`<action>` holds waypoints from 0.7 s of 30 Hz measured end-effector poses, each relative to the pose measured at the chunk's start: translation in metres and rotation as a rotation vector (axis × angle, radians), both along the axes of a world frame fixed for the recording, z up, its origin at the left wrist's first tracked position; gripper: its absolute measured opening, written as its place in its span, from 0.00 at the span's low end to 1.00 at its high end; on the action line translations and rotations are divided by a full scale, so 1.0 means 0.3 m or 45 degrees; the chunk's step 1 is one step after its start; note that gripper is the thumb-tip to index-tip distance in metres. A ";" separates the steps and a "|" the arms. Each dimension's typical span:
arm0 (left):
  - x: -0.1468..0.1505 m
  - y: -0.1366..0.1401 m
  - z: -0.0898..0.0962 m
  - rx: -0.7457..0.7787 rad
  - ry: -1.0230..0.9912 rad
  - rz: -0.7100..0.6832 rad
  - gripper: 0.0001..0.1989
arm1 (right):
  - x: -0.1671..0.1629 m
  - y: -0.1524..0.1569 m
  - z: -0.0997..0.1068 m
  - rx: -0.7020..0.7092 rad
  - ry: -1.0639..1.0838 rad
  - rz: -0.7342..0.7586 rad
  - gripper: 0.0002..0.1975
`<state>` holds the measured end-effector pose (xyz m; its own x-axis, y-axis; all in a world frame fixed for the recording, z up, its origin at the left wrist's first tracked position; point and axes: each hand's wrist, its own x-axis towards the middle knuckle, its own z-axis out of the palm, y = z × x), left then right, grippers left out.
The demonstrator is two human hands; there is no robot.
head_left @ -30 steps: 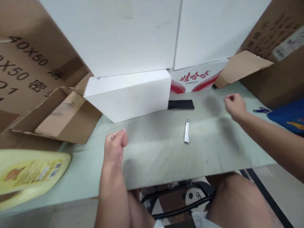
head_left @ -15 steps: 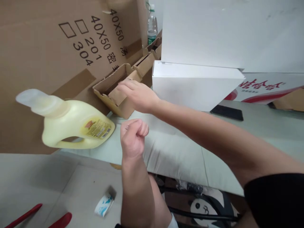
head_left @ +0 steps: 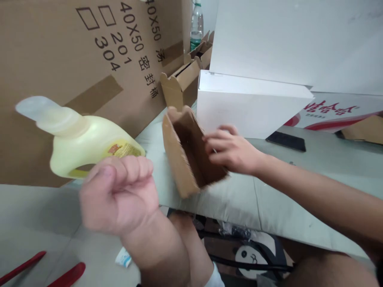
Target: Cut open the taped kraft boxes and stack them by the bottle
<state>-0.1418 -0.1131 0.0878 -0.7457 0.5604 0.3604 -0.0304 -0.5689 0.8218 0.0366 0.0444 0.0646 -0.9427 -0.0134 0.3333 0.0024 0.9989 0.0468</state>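
Note:
An open-topped brown cardboard box [head_left: 178,159] stands tilted over the pale green cloth-covered surface [head_left: 239,183], its dark inside showing. My right hand [head_left: 229,150] grips its right-hand wall, fingers bent over the edge. To the left, my left hand [head_left: 119,195] is raised in a tight fist, palm side towards me; whatever it may hold is hidden. Behind that fist stands a pale yellow jug-shaped bottle [head_left: 95,139] with a translucent cap, its handle and label partly covered.
A large printed carton [head_left: 60,59] stands at the left. More small cardboard boxes [head_left: 187,81] and a water bottle [head_left: 196,26] line the back. A white box [head_left: 233,111] and a black phone [head_left: 286,141] are to the right. Red sticks [head_left: 68,275] show at lower left.
My right hand has drawn the cardboard box away from the row, towards me and to the right, turning it. My left fist has moved left and closer to the camera.

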 end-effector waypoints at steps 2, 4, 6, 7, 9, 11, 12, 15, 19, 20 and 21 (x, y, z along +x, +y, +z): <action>0.013 0.045 -0.032 -0.044 0.055 0.123 0.23 | 0.198 -0.082 -0.005 -0.018 0.130 0.094 0.20; 0.057 0.113 -0.076 -0.184 0.126 0.069 0.12 | 0.358 -0.160 -0.006 -0.070 0.098 0.011 0.19; 0.129 0.182 -0.118 -0.378 0.240 -0.162 0.15 | 0.470 -0.219 -0.005 -0.125 0.129 -0.050 0.19; 0.172 0.211 -0.134 -0.471 0.314 -0.318 0.18 | 0.509 -0.238 -0.006 -0.148 0.154 -0.083 0.20; 0.256 0.253 -0.150 -0.642 0.477 -0.588 0.18 | 0.566 -0.254 -0.012 -0.176 0.203 -0.155 0.19; 0.320 0.278 -0.149 -0.760 0.597 -0.685 0.14 | 0.612 -0.247 -0.029 -0.193 0.229 -0.253 0.18; 0.341 0.286 -0.145 -0.777 0.606 -0.687 0.12 | 0.635 -0.239 -0.041 -0.209 0.238 -0.313 0.17; 0.367 0.302 -0.130 -0.658 0.380 -0.755 0.14 | 0.707 -0.212 -0.081 -0.349 0.247 -0.481 0.14; 0.366 0.319 -0.130 -0.492 0.161 -0.773 0.18 | 0.790 -0.194 -0.091 -0.670 0.171 -0.486 0.19; 0.365 0.323 -0.134 -0.470 0.167 -0.720 0.17 | 0.802 -0.194 -0.083 -0.740 0.150 -0.459 0.19; 0.364 0.327 -0.141 -0.451 0.172 -0.668 0.16 | 0.811 -0.196 -0.073 -0.793 0.129 -0.437 0.17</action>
